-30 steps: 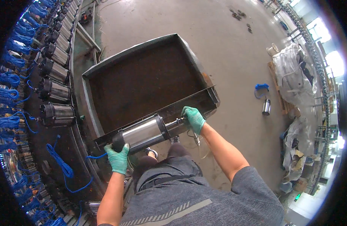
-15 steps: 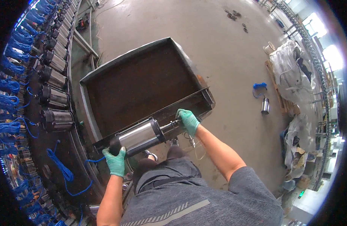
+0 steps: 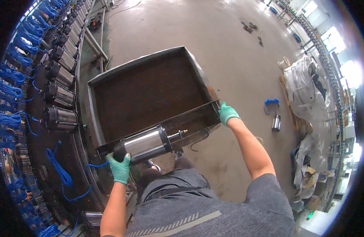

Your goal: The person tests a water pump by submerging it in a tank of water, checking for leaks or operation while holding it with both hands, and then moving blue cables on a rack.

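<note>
A steel cylindrical motor (image 3: 144, 144) with dark end caps lies along the near ledge of a large metal tank (image 3: 92, 114). Its shaft end, tipped with a brass-coloured fitting, points right. My left hand (image 3: 119, 169), in a green glove, grips the motor's left end, where a blue cable (image 3: 98, 165) leads away. My right hand (image 3: 228, 113), gloved the same, is at the ledge's right corner with its fingers curled. What those fingers hold, if anything, is hidden. A dark hose (image 3: 201, 139) hangs by the ledge, between the shaft and my right hand.
Along the left, a rack holds a row of similar motors (image 3: 61, 118) with bundled blue cables (image 3: 10, 93). A coiled blue cable (image 3: 63, 173) lies on the dark surface nearby. On the floor at right stand a small steel cylinder (image 3: 276, 123) and a plastic-wrapped pallet load (image 3: 308, 79).
My right hand has left the motor's shaft end and moved right to the tank's corner. The shaft fitting is now uncovered. My left hand stays on the motor.
</note>
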`<act>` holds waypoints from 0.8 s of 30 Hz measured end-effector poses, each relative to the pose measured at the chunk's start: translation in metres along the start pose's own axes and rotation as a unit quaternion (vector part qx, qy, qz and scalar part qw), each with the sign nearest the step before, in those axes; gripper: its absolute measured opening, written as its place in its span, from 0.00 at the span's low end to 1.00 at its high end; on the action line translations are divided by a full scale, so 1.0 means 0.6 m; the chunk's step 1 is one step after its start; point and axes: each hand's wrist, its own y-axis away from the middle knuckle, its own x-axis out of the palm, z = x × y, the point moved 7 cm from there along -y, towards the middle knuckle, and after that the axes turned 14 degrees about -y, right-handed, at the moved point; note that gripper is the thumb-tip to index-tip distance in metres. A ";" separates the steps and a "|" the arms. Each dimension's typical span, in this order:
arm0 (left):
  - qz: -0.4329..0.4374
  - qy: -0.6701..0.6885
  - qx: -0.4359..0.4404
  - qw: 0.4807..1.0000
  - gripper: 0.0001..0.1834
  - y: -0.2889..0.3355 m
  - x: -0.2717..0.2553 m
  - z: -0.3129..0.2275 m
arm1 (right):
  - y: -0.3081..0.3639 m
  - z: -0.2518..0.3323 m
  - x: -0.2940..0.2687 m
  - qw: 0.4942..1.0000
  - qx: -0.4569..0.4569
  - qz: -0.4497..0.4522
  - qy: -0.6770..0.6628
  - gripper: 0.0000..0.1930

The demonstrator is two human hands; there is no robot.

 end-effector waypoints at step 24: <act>0.152 -0.511 0.144 0.833 0.26 -0.132 -0.138 0.130 | 0.252 0.414 0.110 0.865 -0.378 -0.109 -0.312 0.09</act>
